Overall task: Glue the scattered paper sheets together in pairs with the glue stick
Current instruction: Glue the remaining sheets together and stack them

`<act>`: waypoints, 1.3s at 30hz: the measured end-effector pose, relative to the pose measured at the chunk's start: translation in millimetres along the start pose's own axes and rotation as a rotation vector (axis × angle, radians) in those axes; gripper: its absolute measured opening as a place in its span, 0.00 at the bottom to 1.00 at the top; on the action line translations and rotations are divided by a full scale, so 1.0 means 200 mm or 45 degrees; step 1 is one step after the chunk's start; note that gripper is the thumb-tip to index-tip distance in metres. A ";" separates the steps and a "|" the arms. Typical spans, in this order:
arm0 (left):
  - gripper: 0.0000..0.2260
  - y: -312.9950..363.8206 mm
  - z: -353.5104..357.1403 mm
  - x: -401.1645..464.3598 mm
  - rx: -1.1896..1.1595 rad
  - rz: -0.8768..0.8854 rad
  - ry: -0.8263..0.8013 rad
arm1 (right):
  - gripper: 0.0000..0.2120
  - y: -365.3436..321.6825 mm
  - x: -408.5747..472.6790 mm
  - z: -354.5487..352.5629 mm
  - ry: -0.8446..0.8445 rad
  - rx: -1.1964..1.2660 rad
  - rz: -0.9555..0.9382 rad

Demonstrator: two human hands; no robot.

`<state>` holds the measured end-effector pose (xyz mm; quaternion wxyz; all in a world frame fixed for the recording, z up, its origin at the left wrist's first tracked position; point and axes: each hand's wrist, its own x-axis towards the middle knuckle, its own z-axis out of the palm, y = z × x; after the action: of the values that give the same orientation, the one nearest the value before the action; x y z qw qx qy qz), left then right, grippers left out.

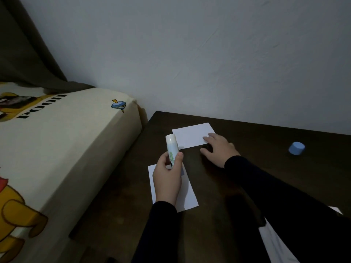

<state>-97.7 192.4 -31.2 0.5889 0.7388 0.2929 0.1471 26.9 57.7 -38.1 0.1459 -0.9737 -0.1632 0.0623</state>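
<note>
My left hand [167,179] grips an uncapped white glue stick [171,147], held upright with its white tip up. Under that hand lies a white paper sheet [188,194] on the dark wooden table [247,133]. A second white sheet [191,136] lies farther back, and my right hand [218,149] rests spread with its fingertips on that sheet's right edge. The glue stick's blue cap [296,148] lies on the table at the right. More white paper [275,243] shows at the bottom right, partly hidden by my right sleeve.
A bed with a cream cartoon-print cover [66,149] stands close against the table's left edge. A grey wall [209,63] rises right behind the table. A dark curtain [24,54] hangs at the upper left.
</note>
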 end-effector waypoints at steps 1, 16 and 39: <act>0.24 0.00 0.00 0.01 -0.007 0.001 0.000 | 0.27 0.00 0.01 0.01 -0.052 -0.073 -0.007; 0.23 0.11 0.04 -0.10 -0.094 0.029 -0.078 | 0.27 0.10 -0.25 -0.01 -0.079 -0.261 0.007; 0.21 0.23 0.33 -0.37 0.042 0.156 -0.378 | 0.30 0.63 -0.65 -0.23 0.011 -0.116 0.438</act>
<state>-106.6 88.9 4.5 0.6035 0.7784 0.1593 0.0673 -50.0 -112.7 -22.5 0.0894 -0.9932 0.0040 0.0745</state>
